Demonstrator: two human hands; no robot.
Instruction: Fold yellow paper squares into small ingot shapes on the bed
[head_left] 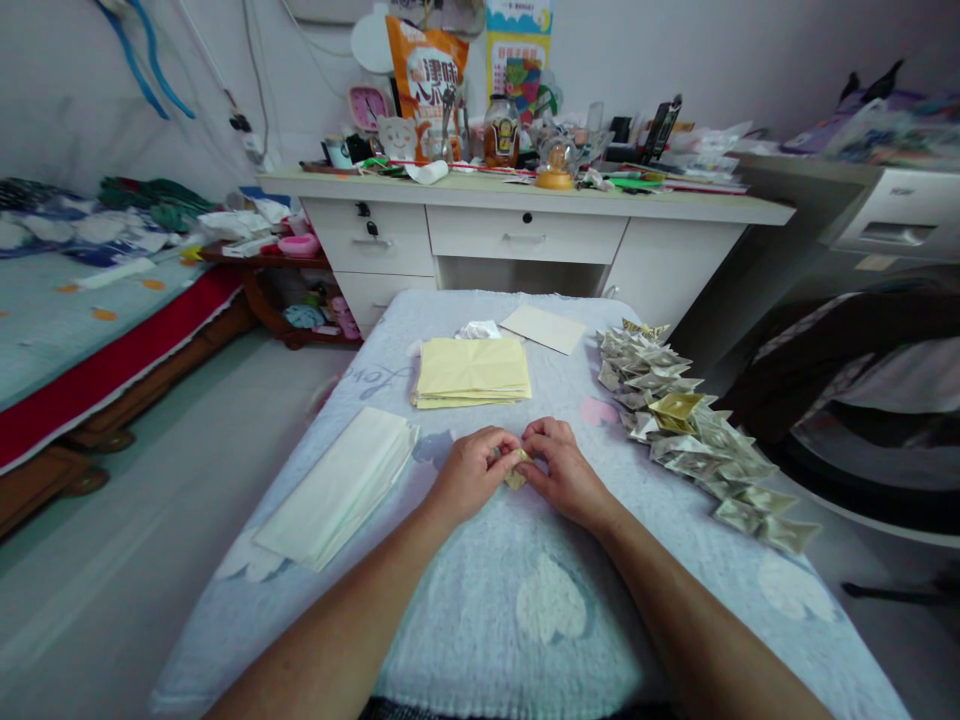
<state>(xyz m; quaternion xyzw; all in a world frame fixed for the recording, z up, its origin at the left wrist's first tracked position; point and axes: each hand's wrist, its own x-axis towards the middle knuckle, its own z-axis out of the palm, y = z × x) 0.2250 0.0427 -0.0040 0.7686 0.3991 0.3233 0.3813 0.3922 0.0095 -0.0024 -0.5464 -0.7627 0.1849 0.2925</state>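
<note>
Where left hand (477, 468) and right hand (564, 470) meet, midway between the side edges of the tabletop (450, 620), closed fingers pinch yellowish paper (515, 481) between them — neither nearer.

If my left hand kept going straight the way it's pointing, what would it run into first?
The left hand would likely meet the right hand first, beyond the small folded paper at their fingertips; exact depth there is unclear.

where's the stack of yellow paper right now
In the head view, the yellow paper stack lies just beyond the left hand, right of the white paper stack.
</note>
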